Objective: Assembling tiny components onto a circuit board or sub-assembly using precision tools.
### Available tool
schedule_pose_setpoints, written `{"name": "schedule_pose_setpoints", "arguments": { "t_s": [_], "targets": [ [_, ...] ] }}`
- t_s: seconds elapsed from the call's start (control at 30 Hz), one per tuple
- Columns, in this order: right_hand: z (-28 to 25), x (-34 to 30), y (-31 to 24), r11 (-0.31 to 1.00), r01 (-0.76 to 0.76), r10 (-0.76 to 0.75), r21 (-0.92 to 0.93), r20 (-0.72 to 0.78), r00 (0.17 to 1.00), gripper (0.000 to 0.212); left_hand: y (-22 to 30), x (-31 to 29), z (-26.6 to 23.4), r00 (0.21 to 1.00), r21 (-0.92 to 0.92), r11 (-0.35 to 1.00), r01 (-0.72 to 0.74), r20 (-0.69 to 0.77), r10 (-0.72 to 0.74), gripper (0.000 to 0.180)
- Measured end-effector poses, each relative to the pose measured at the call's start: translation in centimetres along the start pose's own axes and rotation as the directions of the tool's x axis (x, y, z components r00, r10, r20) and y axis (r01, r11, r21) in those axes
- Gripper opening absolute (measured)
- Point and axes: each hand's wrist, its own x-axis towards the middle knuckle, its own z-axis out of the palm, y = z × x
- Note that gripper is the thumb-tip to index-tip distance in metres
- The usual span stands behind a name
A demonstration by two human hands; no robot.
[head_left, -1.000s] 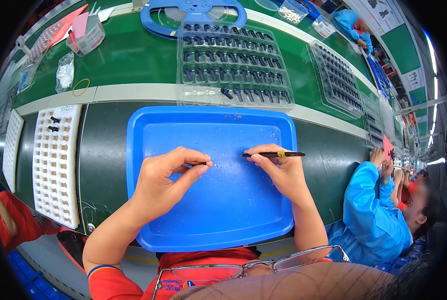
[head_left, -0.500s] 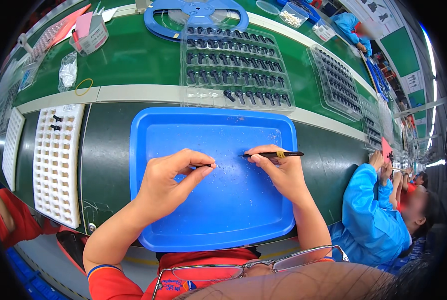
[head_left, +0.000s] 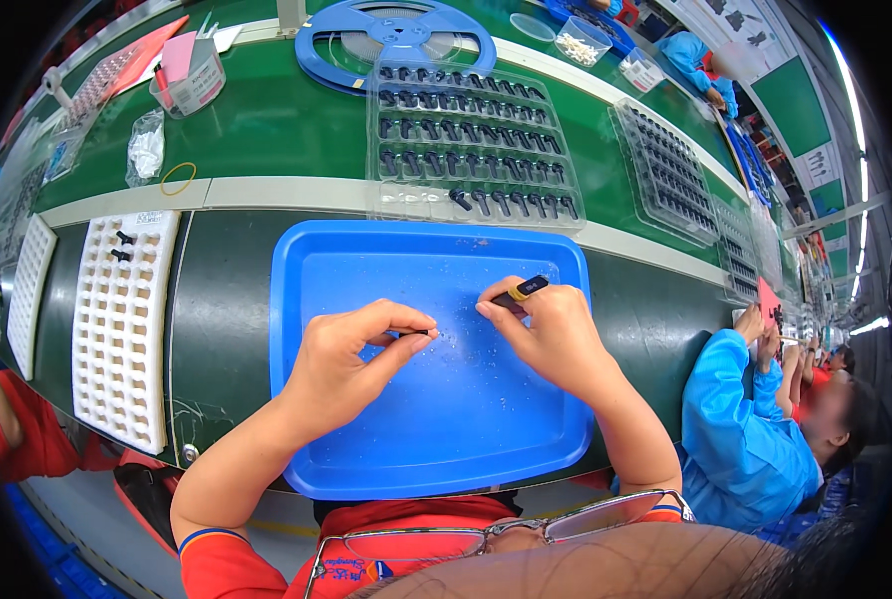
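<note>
A blue plastic tray [head_left: 366, 270] lies on the dark belt right in front of me. My left hand [head_left: 351, 354] hovers over its middle and pinches a small dark part [head_left: 422, 332] between thumb and forefinger. My right hand [head_left: 551, 334] is close beside it and grips a black tool with a yellow band [head_left: 526, 290], whose tip points toward the left hand. Fine pale crumbs are scattered on the tray floor between the two hands.
A clear blister tray [head_left: 471, 135] with rows of small black parts lies beyond the blue tray, a blue reel [head_left: 396, 30] behind it. A white grid tray [head_left: 116, 329] holding two black parts sits at the left. A person in blue [head_left: 740, 439] works at the right.
My right hand has turned the tool, so its handle now points up and away instead of lying flat to the right. Both hands have drawn closer together over the tray.
</note>
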Motion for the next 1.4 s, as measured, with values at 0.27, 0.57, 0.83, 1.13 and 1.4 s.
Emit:
{"name": "schedule_pose_setpoints", "arguments": {
  "t_s": [0.27,0.57,0.83,1.13,1.4],
  "targets": [
    [-0.1,-0.3,0.1,0.998,-0.055,0.054,0.04,0.03,0.998,0.01,-0.2,0.0,-0.1,1.0,-0.028,0.999,-0.031,0.0,0.031,0.02],
    [0.1,-3.0,-3.1,0.467,0.066,0.016,0.882,-0.082,0.996,0.013,0.2,-0.4,-0.2,0.99,0.023,0.99,-0.139,0.002,0.139,0.048],
    [1.3,-3.0,-2.2,0.444,0.079,0.049,0.893,-0.111,0.993,0.013,0.3,-0.5,0.0,0.979,0.091,0.975,-0.205,-0.004,0.206,0.049],
    [1.5,-2.9,-2.1,0.432,0.03,0.071,0.901,-0.067,0.995,0.015,0.3,-0.5,-0.2,0.979,0.063,0.977,-0.205,-0.002,0.206,0.047],
    [1.0,-2.8,-1.9,0.452,0.043,0.107,0.891,-0.102,0.989,0.014,0.1,-0.2,0.0,0.994,0.003,0.994,-0.105,0.031,0.105,0.037]
  ]
}}
